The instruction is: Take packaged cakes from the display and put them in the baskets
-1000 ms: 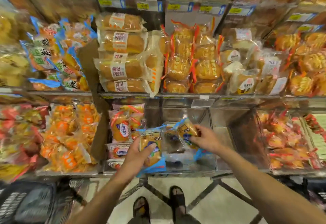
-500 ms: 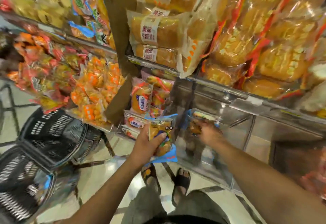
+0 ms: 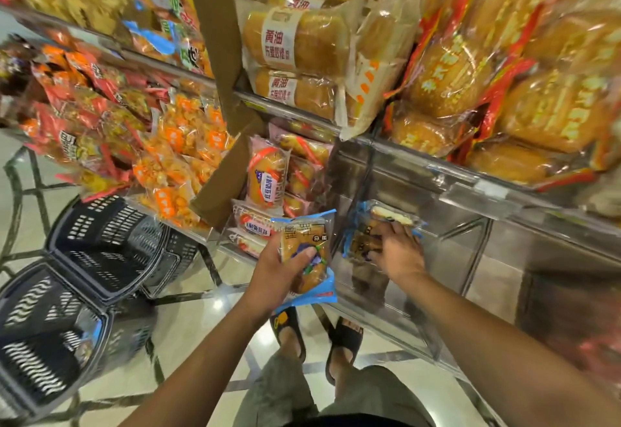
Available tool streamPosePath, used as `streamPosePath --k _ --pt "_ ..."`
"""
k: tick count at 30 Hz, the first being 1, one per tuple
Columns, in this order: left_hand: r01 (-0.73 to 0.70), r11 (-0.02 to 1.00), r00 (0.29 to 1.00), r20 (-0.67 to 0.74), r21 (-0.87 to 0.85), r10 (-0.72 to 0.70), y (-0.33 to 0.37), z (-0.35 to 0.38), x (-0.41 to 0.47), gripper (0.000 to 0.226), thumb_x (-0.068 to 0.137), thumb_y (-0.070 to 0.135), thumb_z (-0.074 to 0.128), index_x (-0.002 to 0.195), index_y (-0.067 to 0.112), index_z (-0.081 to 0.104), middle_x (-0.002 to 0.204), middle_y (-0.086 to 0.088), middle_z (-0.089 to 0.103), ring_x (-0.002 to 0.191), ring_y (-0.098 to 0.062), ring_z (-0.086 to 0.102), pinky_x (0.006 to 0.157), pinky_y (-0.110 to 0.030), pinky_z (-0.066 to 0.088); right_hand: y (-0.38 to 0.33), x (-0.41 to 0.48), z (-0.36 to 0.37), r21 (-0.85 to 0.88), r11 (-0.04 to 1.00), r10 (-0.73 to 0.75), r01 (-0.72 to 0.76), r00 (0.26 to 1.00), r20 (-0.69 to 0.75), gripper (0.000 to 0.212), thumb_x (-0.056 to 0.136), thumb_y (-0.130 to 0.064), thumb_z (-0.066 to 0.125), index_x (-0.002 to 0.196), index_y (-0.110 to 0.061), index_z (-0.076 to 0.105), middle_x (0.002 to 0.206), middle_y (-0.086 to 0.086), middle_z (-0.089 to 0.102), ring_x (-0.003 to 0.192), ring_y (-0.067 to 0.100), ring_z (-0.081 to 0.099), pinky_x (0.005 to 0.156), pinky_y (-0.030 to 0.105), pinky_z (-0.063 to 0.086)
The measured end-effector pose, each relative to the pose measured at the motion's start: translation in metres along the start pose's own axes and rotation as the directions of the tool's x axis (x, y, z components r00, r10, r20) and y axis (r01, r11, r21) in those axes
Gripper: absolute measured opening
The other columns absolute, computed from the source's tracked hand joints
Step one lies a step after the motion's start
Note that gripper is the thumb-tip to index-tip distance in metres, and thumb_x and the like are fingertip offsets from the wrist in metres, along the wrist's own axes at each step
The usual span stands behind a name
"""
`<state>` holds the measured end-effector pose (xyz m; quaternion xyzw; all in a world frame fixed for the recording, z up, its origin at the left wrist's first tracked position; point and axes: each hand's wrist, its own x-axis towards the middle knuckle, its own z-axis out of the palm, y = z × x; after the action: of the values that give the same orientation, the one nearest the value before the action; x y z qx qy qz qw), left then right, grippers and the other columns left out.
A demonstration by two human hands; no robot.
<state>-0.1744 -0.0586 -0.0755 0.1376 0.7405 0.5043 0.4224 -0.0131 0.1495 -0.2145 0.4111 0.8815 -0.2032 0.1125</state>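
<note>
The first cake packet [image 3: 312, 235], with blue edges, stands upright in the left hand [image 3: 272, 275]; the thumb lies across its front and the fingers are curled behind it. At three o'clock from it, the right hand [image 3: 400, 253] grips a second blue packet [image 3: 386, 215] from above, inside the metal lower shelf [image 3: 470, 258]. Just at eleven o'clock of the first packet, pink-wrapped cakes [image 3: 267, 178] are stacked beside a cardboard divider [image 3: 215, 191]. Two black baskets [image 3: 100, 225] stand on the floor at about eight o'clock, well apart from both hands.
</note>
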Motion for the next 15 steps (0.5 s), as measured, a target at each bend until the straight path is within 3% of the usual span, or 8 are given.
streamPosePath --k 4,6,8,10,11,15 --pt "-0.008 1.000 1.000 0.013 -0.008 0.008 0.001 0.011 0.002 0.026 0.097 0.018 0.071 0.122 0.022 0.066 0.108 0.004 0.076 0.100 -0.011 0.074 0.080 -0.022 0.059 -0.005 -0.014 -0.031 0.352 0.934 0.066 -0.055 0.998 -0.019 0.033 0.088 -0.039 0.071 0.119 -0.029 0.064 0.118 -0.008 0.064 0.108 0.016 0.062 0.092 0.032 0.051" --pt "-0.016 1.000 1.000 0.025 -0.016 0.017 0.004 0.021 0.003 0.025 0.096 0.019 0.072 0.121 0.021 0.067 0.106 0.004 0.077 0.099 -0.012 0.074 0.078 -0.022 0.059 -0.013 -0.028 -0.048 0.610 0.790 0.054 -0.057 0.998 0.022 0.015 0.094 -0.038 0.069 0.106 -0.030 0.069 0.105 -0.010 0.071 0.095 0.013 0.068 0.081 0.032 0.055" --pt "-0.029 0.999 0.999 0.037 -0.039 0.031 0.007 0.034 0.004 0.021 0.096 0.015 0.071 0.117 0.022 0.069 0.102 0.004 0.078 0.095 -0.011 0.075 0.076 -0.020 0.058 -0.025 -0.044 -0.066 0.827 0.555 0.015 -0.087 0.995 0.095 0.006 0.098 -0.034 0.066 0.098 -0.031 0.070 0.100 -0.004 0.073 0.090 0.016 0.070 0.071 0.030 0.056" --pt "-0.055 0.997 0.997 0.047 -0.052 0.058 0.011 0.046 0.005 0.021 0.096 0.015 0.072 0.116 0.022 0.070 0.102 0.003 0.078 0.096 -0.012 0.075 0.080 -0.022 0.059 -0.037 -0.060 -0.082 0.911 0.390 -0.037 -0.134 0.986 0.161 0.006 0.097 -0.033 0.066 0.100 -0.029 0.069 0.102 0.001 0.072 0.091 0.017 0.070 0.067 0.027 0.056" --pt "-0.072 0.996 0.996 0.052 -0.058 0.075 0.013 0.053 0.006 0.022 0.096 0.015 0.072 0.117 0.019 0.070 0.103 0.002 0.078 0.098 -0.013 0.074 0.082 -0.023 0.059 -0.041 -0.065 -0.086 0.922 0.363 -0.065 -0.135 0.983 0.170 0.011 0.093 -0.033 0.070 0.103 -0.028 0.068 0.104 -0.001 0.072 0.094 0.015 0.070 0.071 0.027 0.057" --pt "-0.143 0.985 0.985 0.087 -0.096 0.151 0.019 0.070 0.012 0.025 0.096 0.017 0.073 0.120 0.017 0.068 0.109 0.001 0.077 0.105 -0.016 0.073 0.088 -0.025 0.057 -0.044 -0.072 -0.100 0.926 0.374 -0.132 -0.051 0.985 0.108 0.030 0.085 -0.012 0.080 0.110 -0.023 0.068 0.107 -0.004 0.074 0.097 0.006 0.069 0.085 0.022 0.056"
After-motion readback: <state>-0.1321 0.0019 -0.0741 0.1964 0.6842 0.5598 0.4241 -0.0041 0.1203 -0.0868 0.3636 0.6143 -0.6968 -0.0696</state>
